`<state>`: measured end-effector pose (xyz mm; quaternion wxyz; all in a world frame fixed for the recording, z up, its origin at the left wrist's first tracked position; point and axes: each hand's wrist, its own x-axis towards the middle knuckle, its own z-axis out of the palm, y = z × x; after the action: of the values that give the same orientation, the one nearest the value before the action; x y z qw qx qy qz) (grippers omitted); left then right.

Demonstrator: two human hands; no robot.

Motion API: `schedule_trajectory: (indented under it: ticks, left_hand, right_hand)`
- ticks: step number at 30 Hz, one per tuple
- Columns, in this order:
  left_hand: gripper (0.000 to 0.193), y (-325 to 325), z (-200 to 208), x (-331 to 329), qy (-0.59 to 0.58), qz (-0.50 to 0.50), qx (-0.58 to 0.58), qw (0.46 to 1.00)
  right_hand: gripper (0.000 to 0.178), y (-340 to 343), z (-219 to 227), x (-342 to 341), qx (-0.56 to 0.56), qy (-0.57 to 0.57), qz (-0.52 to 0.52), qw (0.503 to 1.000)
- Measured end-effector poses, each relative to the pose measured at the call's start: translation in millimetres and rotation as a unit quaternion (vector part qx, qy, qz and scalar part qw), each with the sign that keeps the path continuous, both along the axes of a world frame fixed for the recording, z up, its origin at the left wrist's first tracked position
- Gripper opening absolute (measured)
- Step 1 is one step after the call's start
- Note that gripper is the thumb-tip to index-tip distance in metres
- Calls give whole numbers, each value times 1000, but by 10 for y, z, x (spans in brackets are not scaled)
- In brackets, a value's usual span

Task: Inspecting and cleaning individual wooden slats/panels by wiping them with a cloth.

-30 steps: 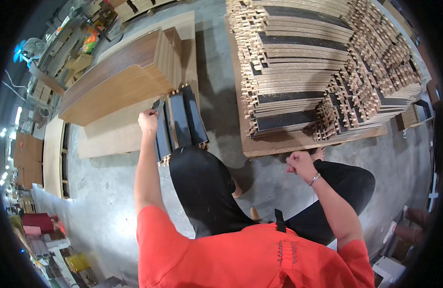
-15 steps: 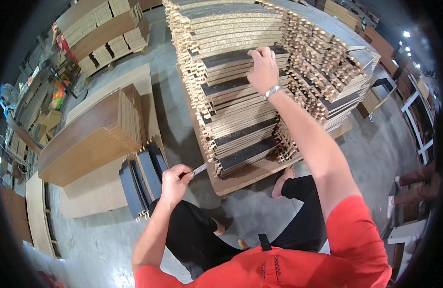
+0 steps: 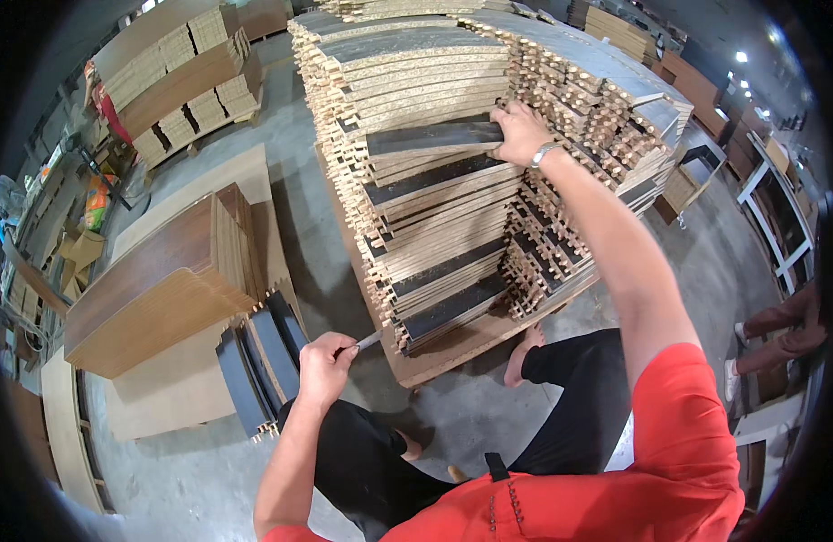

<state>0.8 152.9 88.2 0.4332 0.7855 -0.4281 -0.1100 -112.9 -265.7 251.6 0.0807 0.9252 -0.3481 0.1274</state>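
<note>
A tall stack of chipboard strips [image 3: 434,200] with dark faces and dowel pegs along the ends stands in front of me. My right hand [image 3: 523,133], with a watch on the wrist, is closed on the right end of a black-topped board [image 3: 430,138] partway up the stepped stack. That board sits slightly askew over the ones beneath it. Low on the left, my left hand [image 3: 324,369] pinches a thin, flat, grey-white blade-like tool [image 3: 369,341]; its handle is hidden in my fingers. The tool points toward the stack's lower near corner.
The stack rests on a brown base board [image 3: 452,361]. Beside my left leg lie several dark pegged strips [image 3: 258,361], next to a pile of brown panels [image 3: 154,289]. More board stacks [image 3: 177,81] stand at the far left. Another person's legs [image 3: 782,339] show at the right.
My right hand has moved right along the black-topped board to its end, and the board has turned slightly. My left hand still holds the tool. The view has shifted a little.
</note>
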Motion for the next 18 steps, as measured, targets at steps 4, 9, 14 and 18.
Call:
schedule_trajectory:
  ticks: [4, 9, 14, 18]
  left_hand:
    - [7, 50, -53, 97, -6, 14, -24, 1000]
    - [5, -46, 35, 67, -19, -4, -27, 999]
    - [4, -138, -24, 2, 11, -26, 9, 1000]
    - [2, -171, -144, -8, 165, -46, 32, 985]
  right_hand:
    - [56, 445, 173, -447, 54, 16, 21, 998]
    - [66, 885, -788, -1680, 156, -58, 139, 976]
    - [43, 1834, -1149, -1815, 692, -48, -38, 719]
    - [30, 2039, -1640, -1592, 750, -130, -26, 648]
